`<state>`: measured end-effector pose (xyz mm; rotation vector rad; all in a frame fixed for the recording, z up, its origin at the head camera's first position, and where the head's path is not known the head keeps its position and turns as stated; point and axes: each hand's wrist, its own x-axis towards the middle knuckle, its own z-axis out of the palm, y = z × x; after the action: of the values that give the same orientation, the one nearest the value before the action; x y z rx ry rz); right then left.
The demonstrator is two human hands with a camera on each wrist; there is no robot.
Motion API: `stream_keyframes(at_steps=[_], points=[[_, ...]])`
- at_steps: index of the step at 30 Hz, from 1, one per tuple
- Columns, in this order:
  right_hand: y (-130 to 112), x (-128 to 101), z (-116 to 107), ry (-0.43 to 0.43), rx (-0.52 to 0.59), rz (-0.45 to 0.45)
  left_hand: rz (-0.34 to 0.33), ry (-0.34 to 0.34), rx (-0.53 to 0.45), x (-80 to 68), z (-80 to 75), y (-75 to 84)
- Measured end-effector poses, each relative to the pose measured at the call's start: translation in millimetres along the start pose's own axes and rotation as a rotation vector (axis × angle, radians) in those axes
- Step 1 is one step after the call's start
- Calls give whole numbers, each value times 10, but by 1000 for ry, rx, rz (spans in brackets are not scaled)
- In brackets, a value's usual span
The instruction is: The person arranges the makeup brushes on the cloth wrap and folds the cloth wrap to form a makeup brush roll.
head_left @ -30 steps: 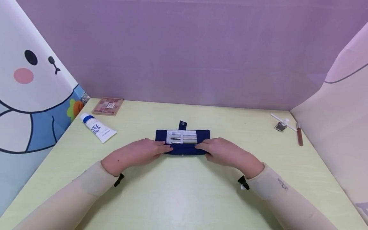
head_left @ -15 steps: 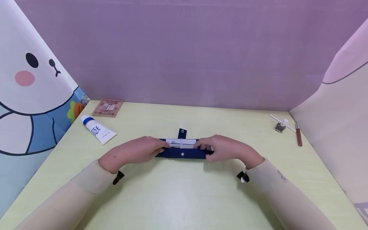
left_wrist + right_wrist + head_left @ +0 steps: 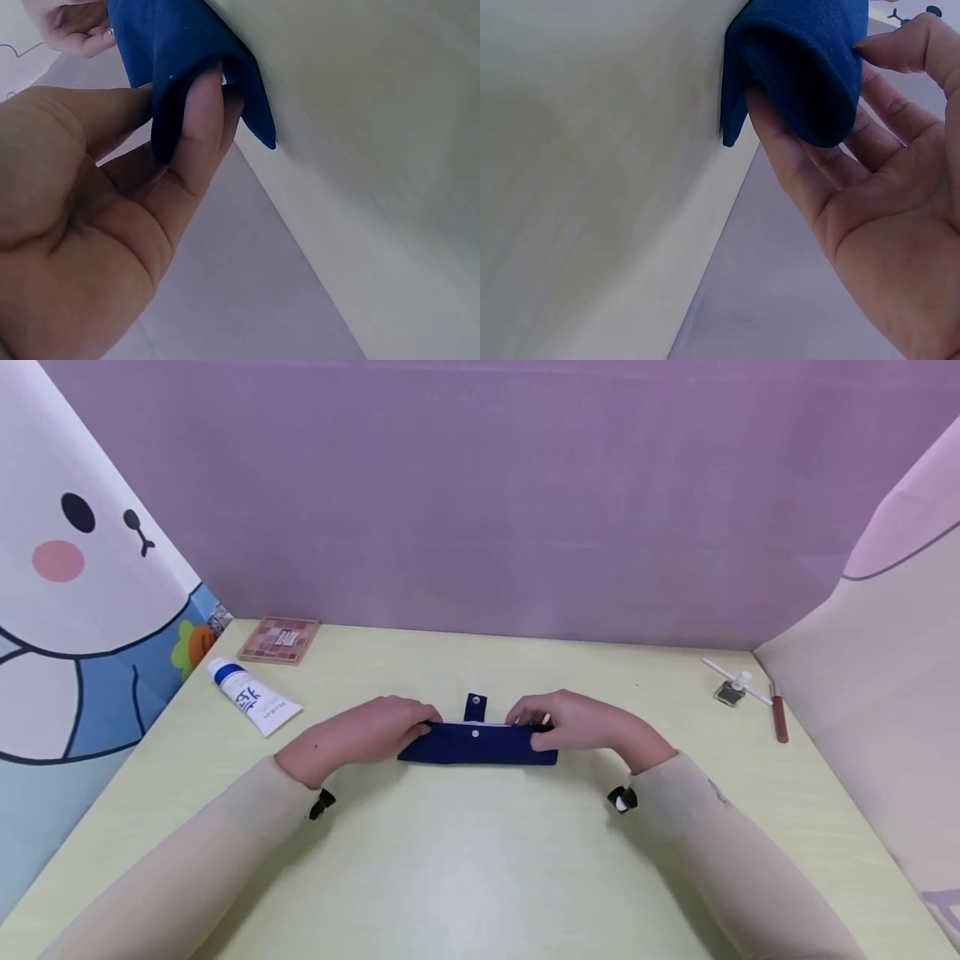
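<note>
A navy fabric roll-up pouch [image 3: 476, 748] lies on the table before me, its near part folded over and a metal snap stud on the front. Its strap [image 3: 476, 707], with a snap, sticks out at the far side. A thin white line of the inside shows along the top fold. My left hand [image 3: 381, 729] pinches the pouch's left end; in the left wrist view a finger goes into the rolled fold [image 3: 180, 45], thumb outside. My right hand [image 3: 581, 722] holds the right end, with the thumb on the outer face of the roll [image 3: 810, 52] and fingers beneath.
At the left lie a white tube with a blue band [image 3: 253, 695] and a pink checked palette [image 3: 280, 640]. Far right are a small dark bottle [image 3: 729, 693], a white stick [image 3: 720, 671] and a brown-handled tool [image 3: 780, 720]. A purple cloth [image 3: 480, 502] hangs behind the table [image 3: 465, 860].
The pouch's near part has been rolled away from me over the slim white tools, which are now covered. Both hands moved with it, and the snap stud now faces me.
</note>
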<state>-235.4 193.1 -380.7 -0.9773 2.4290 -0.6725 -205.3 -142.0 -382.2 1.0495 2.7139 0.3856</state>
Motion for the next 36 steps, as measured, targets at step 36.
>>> stream_keyframes(at_steps=[36], points=[[-111,356,-28,1,117,138,48,130,301,184,165,308]])
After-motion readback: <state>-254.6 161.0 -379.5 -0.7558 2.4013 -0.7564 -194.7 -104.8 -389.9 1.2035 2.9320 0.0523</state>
